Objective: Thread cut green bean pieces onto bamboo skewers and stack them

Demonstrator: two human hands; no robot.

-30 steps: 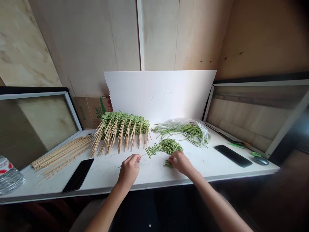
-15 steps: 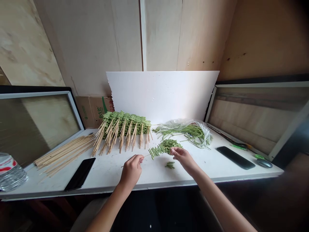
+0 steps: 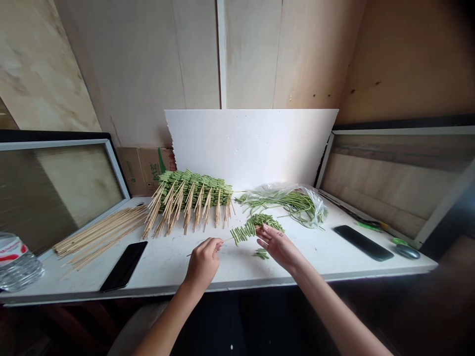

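Observation:
My left hand [image 3: 203, 259] is closed around the bare end of a thin wooden skewer [image 3: 227, 240], held above the table. Short cut pieces of green bean [image 3: 243, 234] sit side by side along its far part. At the right end of that row is my right hand [image 3: 277, 245], its fingers apart and the fingertips at or very near the skewer's tip. Behind it lies a heap of cut bean pieces [image 3: 265, 220], partly covered by the fingers. A few loose pieces [image 3: 261, 253] rest on the table below the right hand.
Filled bean skewers [image 3: 196, 190] are stacked at the back left, sticks facing me. Bare skewers [image 3: 100, 230] and a black phone [image 3: 123, 267] lie left, beside a water bottle [image 3: 18, 262]. Long beans in a plastic bag [image 3: 297, 202], another phone [image 3: 362, 242] and a mouse [image 3: 407, 251] are right.
My right hand's fingers have spread from a pinch near the skewer's tip, and the palm has turned more into view. The left hand keeps its grip with the row shifted slightly right.

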